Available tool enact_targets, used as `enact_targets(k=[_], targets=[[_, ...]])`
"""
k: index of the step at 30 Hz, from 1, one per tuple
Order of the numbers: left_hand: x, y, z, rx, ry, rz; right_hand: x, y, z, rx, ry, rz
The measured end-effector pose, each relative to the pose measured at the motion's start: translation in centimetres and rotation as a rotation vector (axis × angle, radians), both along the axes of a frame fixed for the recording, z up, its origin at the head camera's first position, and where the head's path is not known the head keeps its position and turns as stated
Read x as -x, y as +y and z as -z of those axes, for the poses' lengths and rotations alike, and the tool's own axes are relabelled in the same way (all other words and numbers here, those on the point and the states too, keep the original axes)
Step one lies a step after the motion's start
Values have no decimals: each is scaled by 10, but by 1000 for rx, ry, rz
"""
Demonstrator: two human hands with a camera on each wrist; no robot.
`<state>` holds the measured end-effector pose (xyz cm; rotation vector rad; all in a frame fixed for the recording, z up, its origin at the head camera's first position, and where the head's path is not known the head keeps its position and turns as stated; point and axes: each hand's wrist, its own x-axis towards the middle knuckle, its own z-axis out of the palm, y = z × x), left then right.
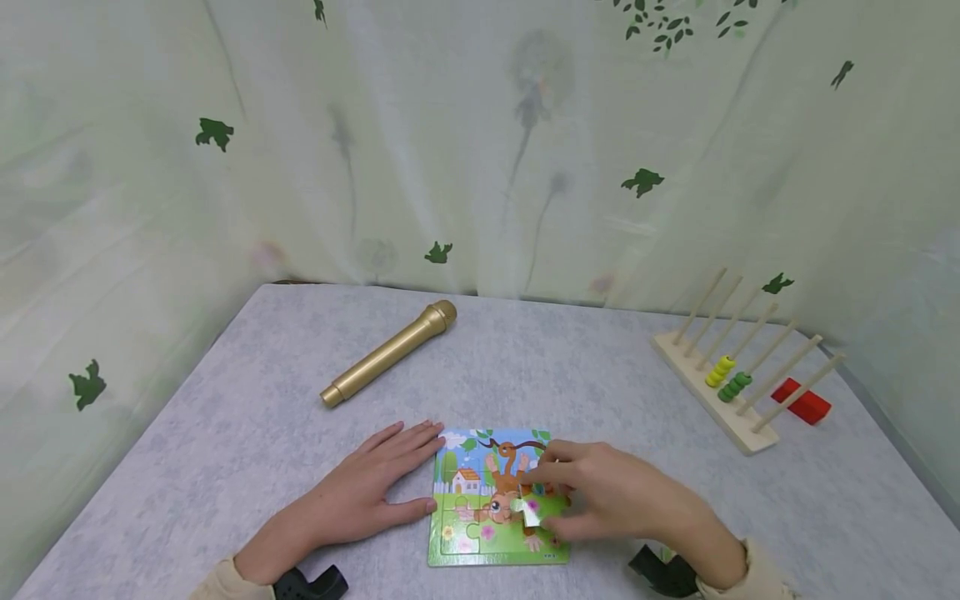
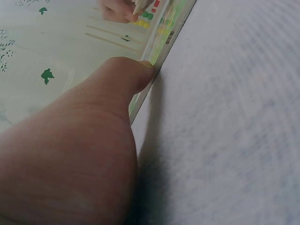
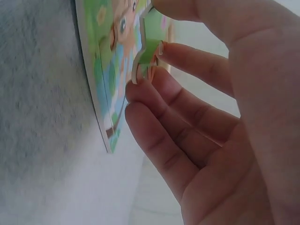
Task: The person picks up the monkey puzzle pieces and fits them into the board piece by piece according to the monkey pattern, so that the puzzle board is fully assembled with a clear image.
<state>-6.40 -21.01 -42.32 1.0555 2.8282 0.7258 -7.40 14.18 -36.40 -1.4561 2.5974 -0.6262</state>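
Note:
A square jigsaw puzzle [image 1: 457, 546] with a cartoon monkey, a house and green grass lies at the table's front. My right hand [image 1: 611, 492] is over its right side and pinches a puzzle piece [image 1: 531, 512] between thumb and fingers. In the right wrist view the puzzle piece [image 3: 152, 35] is tilted up from the board, its green printed face and pale edge showing. My left hand [image 1: 375, 483] lies with fingers spread on the table, thumb and fingertips at the puzzle's left edge. The left wrist view shows that thumb [image 2: 136, 75] against the board's rim.
A gold microphone [image 1: 390, 354] lies behind my left hand. At the right stands a wooden bead rack [image 1: 716, 408] with upright pegs and yellow and green beads. A red block [image 1: 802, 402] sits beside it. A patterned curtain [image 1: 480, 150] hangs behind the grey table [image 1: 225, 417].

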Motion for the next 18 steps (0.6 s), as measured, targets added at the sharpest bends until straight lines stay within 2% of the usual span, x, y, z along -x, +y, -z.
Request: enact_targets(k=[7,18], targets=[[0,0,0,-4,15,12,-2,-14,5,17,11,-18],[0,-1,-1,1,22,8,-7,-29,10,-16,4,-19]])
